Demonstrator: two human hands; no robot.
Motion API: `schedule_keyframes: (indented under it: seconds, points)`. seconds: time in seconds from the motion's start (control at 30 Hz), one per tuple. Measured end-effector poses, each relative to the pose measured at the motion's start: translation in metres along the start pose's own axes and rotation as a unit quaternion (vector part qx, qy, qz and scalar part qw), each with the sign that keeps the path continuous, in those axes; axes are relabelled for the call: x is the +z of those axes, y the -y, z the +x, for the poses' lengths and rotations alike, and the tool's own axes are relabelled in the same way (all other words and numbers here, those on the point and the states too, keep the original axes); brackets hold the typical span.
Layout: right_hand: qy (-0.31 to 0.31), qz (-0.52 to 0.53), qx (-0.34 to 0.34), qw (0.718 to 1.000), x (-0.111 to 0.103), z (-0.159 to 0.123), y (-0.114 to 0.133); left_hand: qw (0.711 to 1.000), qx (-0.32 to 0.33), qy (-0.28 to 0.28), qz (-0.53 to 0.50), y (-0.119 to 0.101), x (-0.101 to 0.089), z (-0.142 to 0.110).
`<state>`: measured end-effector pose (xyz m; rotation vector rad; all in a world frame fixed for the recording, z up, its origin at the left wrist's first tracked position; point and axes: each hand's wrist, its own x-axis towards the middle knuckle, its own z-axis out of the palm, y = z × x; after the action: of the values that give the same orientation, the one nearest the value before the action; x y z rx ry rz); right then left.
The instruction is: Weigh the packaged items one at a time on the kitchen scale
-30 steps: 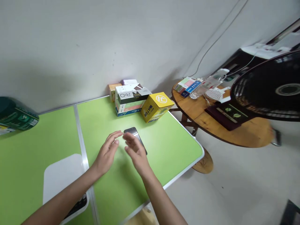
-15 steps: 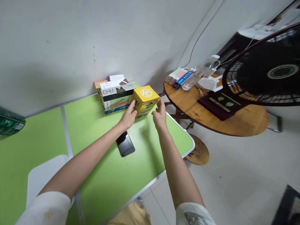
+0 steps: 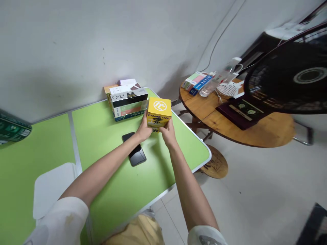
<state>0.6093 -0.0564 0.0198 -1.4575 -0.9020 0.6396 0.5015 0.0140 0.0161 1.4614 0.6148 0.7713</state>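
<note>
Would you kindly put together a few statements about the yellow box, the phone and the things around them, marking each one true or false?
1. The left hand and the right hand are both on the yellow box. True.
2. The black phone lies on the green table. True.
3. In the picture, the black phone is to the right of the yellow box. False: it is to the left and nearer the person.
4. The fan stands on the wooden table. True.
5. The clear bottle is on the green table. False: the clear bottle is on the wooden table.

Holding yellow box (image 3: 159, 110), perhaps clear of green table (image 3: 122, 190), between left hand (image 3: 144, 131) and right hand (image 3: 168, 134), near a phone (image 3: 138, 156).
</note>
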Motion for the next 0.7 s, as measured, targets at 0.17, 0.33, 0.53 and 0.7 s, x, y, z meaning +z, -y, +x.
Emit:
schedule_keyframes:
  seconds: [0.17,0.33,0.53,0.7]
  points:
    - [0.011,0.033,-0.023,0.999,0.004,-0.031,0.034,0.999,-0.011,0.030,0.031,-0.042,-0.012,-0.033]
    - [0.093,0.071,-0.045,0.992,0.029,-0.085,0.093,0.992,0.021,0.049,0.118,-0.117,-0.068,-0.104]
    - [0.286,0.154,0.019,0.945,0.111,-0.153,0.125,0.987,-0.109,-0.067,0.097,-0.166,-0.152,-0.231]
    - [0.399,0.133,0.037,0.906,0.173,-0.199,0.126,0.977,-0.127,-0.161,0.052,-0.152,-0.196,-0.317]
